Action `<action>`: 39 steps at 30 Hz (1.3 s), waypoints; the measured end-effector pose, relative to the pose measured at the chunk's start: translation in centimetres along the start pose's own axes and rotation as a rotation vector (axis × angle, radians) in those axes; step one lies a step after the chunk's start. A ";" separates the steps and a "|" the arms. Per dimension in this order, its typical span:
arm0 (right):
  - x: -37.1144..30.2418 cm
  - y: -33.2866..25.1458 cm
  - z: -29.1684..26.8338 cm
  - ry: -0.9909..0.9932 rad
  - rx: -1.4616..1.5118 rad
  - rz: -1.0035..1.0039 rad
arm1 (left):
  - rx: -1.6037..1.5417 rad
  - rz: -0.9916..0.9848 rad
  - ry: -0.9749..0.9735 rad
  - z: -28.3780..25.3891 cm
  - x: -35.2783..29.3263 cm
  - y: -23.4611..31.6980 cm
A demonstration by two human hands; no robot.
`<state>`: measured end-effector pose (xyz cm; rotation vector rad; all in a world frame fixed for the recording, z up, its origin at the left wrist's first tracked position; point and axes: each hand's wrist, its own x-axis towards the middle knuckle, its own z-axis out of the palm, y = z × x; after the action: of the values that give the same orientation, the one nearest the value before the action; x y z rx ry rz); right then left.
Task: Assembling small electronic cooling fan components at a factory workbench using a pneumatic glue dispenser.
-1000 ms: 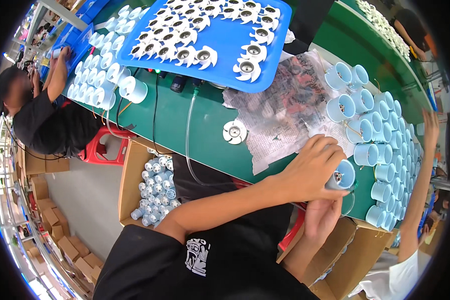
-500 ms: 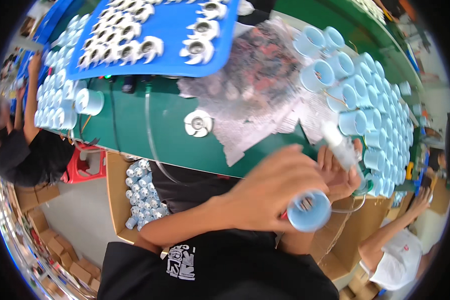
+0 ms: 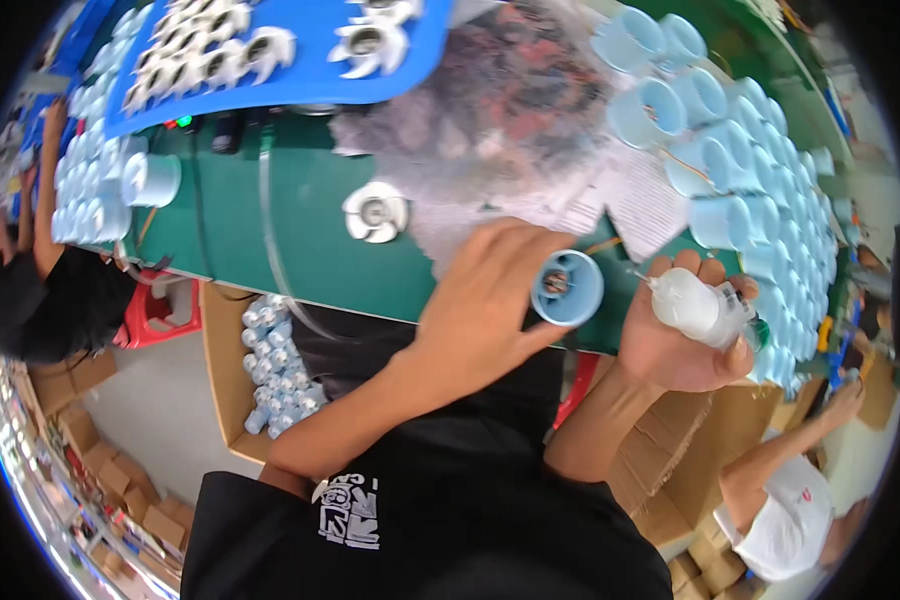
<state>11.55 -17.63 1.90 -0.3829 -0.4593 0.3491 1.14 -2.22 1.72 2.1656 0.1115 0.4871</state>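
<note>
My left hand (image 3: 490, 300) is closed around the side of a light blue plastic cup (image 3: 592, 285), its open mouth turned up toward me. Inside the cup sits a round hub with copper-coloured parts, and a thin orange wire sticks out beyond it. My right hand (image 3: 660, 350), palm up, grips a clear syringe-like dispenser (image 3: 732, 310) with a rounded white end (image 3: 684, 303). A thin tip points from it toward the cup, apart from it. On the green table (image 3: 320, 200), a white fan impeller (image 3: 377, 212) lies beyond my left hand.
At the far left, a blue tray (image 3: 320, 90) holds several white impellers. Stained paper (image 3: 510, 120) covers the table's middle. Many blue cups (image 3: 725, 222) crowd the right side. A clear hose (image 3: 268, 200) hangs over the edge near a carton (image 3: 225, 380) of finished-looking pieces. Other people work on both sides.
The left hand has carried the blue cup up and to the left, away from my body. My right hand has turned palm up with the dispenser, and the view has shifted slightly.
</note>
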 end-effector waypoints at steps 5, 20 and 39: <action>-0.4 -0.7 -0.4 0.186 -0.226 -0.075 | -0.088 0.004 -0.011 0.4 -0.3 -0.4; -2.1 -4.8 3.0 0.020 -1.210 0.072 | -0.024 -0.015 -0.003 0.4 0.1 -0.2; -1.8 -4.2 4.3 0.015 -1.302 0.044 | 0.006 0.028 -0.024 0.1 0.0 -0.2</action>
<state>8.93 -20.84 6.65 -1.6586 -0.6226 0.0408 1.23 -2.14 1.54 2.1803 0.0702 0.4774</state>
